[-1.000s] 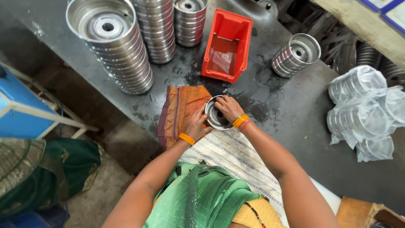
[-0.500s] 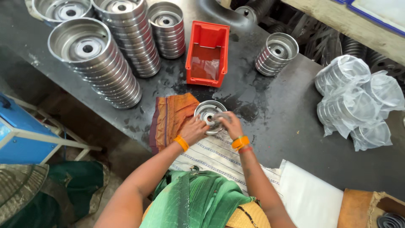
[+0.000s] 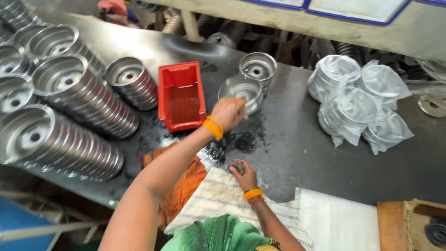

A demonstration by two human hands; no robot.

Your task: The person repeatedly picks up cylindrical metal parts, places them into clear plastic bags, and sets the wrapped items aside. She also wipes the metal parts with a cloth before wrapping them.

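Dark grey worktop (image 3: pixel 302 153), oily at centre. Stacks of steel cups (image 3: pixel 69 111) fill the left of the frame. Red bin (image 3: pixel 181 95) upper centre. Left hand (image 3: pixel 228 113), grip closed on the rim of a shiny round steel cup (image 3: pixel 239 90), just right of the bin. Right hand (image 3: pixel 244 175), lower centre, pinches a small dark pad (image 3: pixel 237 166).

— Where does your one view sit?

— On your head, looking steeply down over your own arms at the dark surface (image 3: pixel 297 153).

— Which way does it face?

— Forward, away from your body, toward the far edge, where the red bin (image 3: pixel 181 95) lies.

— How near?

— Close: your hands fill the middle, and your lap shows at the bottom edge.
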